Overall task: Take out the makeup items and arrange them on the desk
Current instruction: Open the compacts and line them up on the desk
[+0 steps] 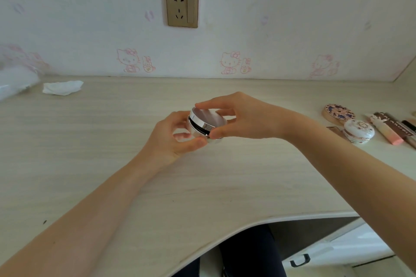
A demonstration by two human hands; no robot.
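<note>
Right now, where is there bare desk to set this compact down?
Bare desk runs between the tissue and the hands holding the compact. Crowded at far right: patterned compact, white jar, tubes.

Three round compacts (206, 125) (338, 113) (359, 130), two hands (174, 139) (243, 116), one tissue (63, 87), one socket (182, 7)

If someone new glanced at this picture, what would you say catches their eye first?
Probably the round silver compact held above the middle of the desk, gripped by the left hand and the right hand. Next, the cluster of decorated makeup items lying at the desk's right edge, and the gold wall socket above.
</note>
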